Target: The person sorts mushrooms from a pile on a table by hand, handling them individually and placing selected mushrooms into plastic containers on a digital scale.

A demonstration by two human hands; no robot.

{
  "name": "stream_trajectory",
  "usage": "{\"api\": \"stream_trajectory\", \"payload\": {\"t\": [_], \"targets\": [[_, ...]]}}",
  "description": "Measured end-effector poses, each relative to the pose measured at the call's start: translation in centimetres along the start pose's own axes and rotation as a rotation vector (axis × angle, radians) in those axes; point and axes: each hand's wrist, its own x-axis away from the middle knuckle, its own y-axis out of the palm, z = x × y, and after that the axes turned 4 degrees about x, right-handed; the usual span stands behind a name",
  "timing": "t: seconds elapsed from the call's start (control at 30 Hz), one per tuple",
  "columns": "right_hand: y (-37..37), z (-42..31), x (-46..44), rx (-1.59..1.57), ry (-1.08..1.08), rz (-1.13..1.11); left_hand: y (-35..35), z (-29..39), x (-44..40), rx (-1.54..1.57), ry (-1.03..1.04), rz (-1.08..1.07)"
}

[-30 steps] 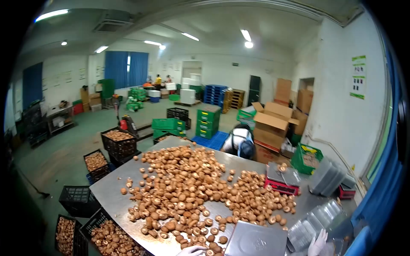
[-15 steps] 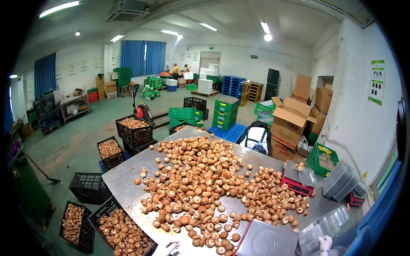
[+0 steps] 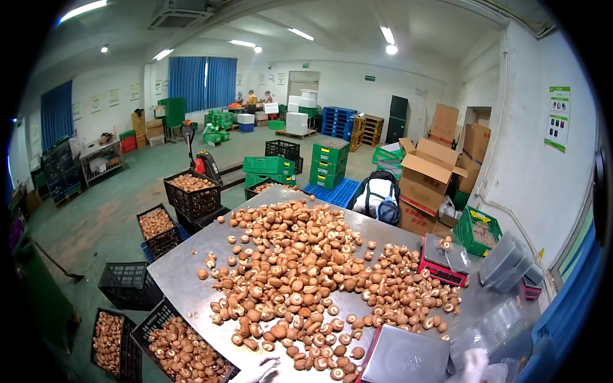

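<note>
Brown mushrooms (image 3: 310, 262) lie near the left hand (image 3: 258, 371), grip apart; for the right hand (image 3: 475, 365), blurred, I cannot tell.

"What's by the open cardboard box (image 3: 429, 171)?"
"A black-and-white backpack (image 3: 378, 193), with stacked green crates (image 3: 329, 163) to its left."
"And along the back?"
"Blue curtains (image 3: 220, 83), then blue pallets (image 3: 337, 122) beside yellow pallets (image 3: 371, 131)."
"The right wall (image 3: 527, 172)?"
"A green-and-white poster (image 3: 557, 119)."
</note>
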Motion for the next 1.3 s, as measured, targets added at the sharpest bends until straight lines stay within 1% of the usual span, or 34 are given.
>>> {"api": "stream_trajectory", "payload": {"t": [0.03,0.07,0.1,0.13,0.2,0.23,0.3,0.33,0.4,0.43,0.47,0.53,0.57,0.6,0.67,0.7,0.73,0.77,0.8,0.83,0.87,0.9,0.93,0.97,1.0,1.03,1.07,1.1,1.13,1.17,1.2,1.23,1.27,1.3], "targets": [[1.1,0.4,1.5,0.146,-0.238,-0.169,-0.3,0.3,-0.3,0.029,-0.005,-0.021],[1.3,-3.8,1.8,0.346,-0.363,-0.377,-0.9,0.5,-0.8,0.03,-0.004,-0.029],[1.9,-6.7,3.2,0.531,-0.368,-0.463,-1.6,0.8,-1.2,-0.014,0.012,-0.04],[3.2,-7.2,4.5,0.563,-0.378,-0.578,-2.5,0.9,-1.6,-0.056,0.029,-0.051],[4.7,-7.3,8.0,0.382,-0.488,-0.383,-4.5,1.6,-2.0,-0.026,0.049,-0.06],[4.8,-8.6,8.3,0.389,-0.489,-0.383,-5.4,2.3,-1.9,-0.003,0.045,-0.038],[4.4,-11.6,8.5,0.429,-0.361,-0.559,-7.5,3.1,-2.3,0.033,0.009,0.004],[4.5,-13.3,8.6,0.435,-0.364,-0.558,-8.5,3.5,-2.6,0.039,0.01,0.002],[4.7,-16.4,8.8,0.426,-0.253,-0.439,-10.7,4.8,-2.8,-0.29,0.119,-0.067],[5.9,-16.0,9.4,0.412,-0.345,-0.299,-11.7,3.4,-3.2,-0.198,0.144,-0.033],[6.9,-16.6,9.6,0.417,-0.346,-0.301,-12.9,2.3,-3.9,-0.195,0.143,-0.035],[8.6,-20.5,9.3,0.278,-0.284,-0.35,-15.0,0.8,-4.8,0.099,0.115,-0.047],[8.6,-24.5,8.8,0.216,-0.337,-0.364,-15.5,2.0,-4.2,-0.014,0.162,-0.031],[10.3,-24.1,9.8,0.176,-0.284,-0.375,-16.1,3.0,-3.8,-0.013,0.158,-0.03],[12.6,-25.0,11.2,0.153,-0.319,-0.38,-17.4,4.2,-3.1,-0.166,0.064,0.026],[13.5,-25.9,11.6,0.121,-0.343,-0.373,-18.0,4.0,-2.9,-0.08,0.054,0.022],[14.0,-26.9,12.1,0.09,-0.366,-0.367,-18.4,3.3,-2.7,0.019,0.103,0.046],[13.9,-28.5,12.0,0.057,-0.317,-0.457,-19.2,2.7,-2.7,-0.001,0.108,0.056],[14.9,-28.3,13.0,0.092,-0.333,-0.416,-20.0,2.2,-2.7,-0.021,0.112,0.067],[15.4,-29.2,13.2,0.066,-0.336,-0.444,-20.3,2.9,-2.2,-0.019,0.063,0.085],[15.6,-30.1,13.3,0.039,-0.34,-0.472,-20.8,2.2,-2.3,-0.019,0.059,0.083],[15.5,-31.1,13.2,0.006,-0.268,-0.543,-21.4,1.0,-2.5,-0.012,0.097,0.092],[16.0,-30.7,13.6,-0.02,-0.308,-0.53,-21.4,1.4,-2.1,-0.006,0.134,0.101],[16.5,-30.5,14.1,0.004,-0.346,-0.493,-21.1,1.8,-1.5,0.091,0.136,0.136],[16.9,-30.3,14.6,0.029,-0.384,-0.457,-20.8,2.3,-0.9,0.091,0.13,0.134],[17.2,-30.2,14.8,0.033,-0.38,-0.461,-20.4,4.2,0.0,-0.187,0.238,0.204],[17.4,-30.0,15.1,0.027,-0.354,-0.513,-20.4,5.9,0.3,-0.467,0.345,0.27],[17.9,-29.8,15.4,0.022,-0.324,-0.567,-20.9,6.8,-0.2,-0.724,0.67,0.338],[20.2,-30.6,14.9,0.017,-0.488,-0.375,-19.6,11.1,0.9,-0.728,0.701,0.37],[20.5,-31.0,15.0,0.008,-0.467,-0.413,-18.4,15.1,1.7,-0.79,0.807,0.388],[20.3,-31.2,15.3,0.006,-0.439,-0.459,-17.5,18.3,2.4,-0.755,0.874,0.307],[20.2,-31.9,15.2,0.008,-0.468,-0.47,-16.5,21.5,3.5,-0.846,1.0,0.213],[20.2,-32.6,15.1,0.014,-0.492,-0.486,-15.8,23.5,4.3,-0.913,1.213,0.153],[20.2,-32.9,15.3,0.004,-0.481,-0.496,-14.9,26.5,5.8,-0.942,1.262,-0.026]]}}
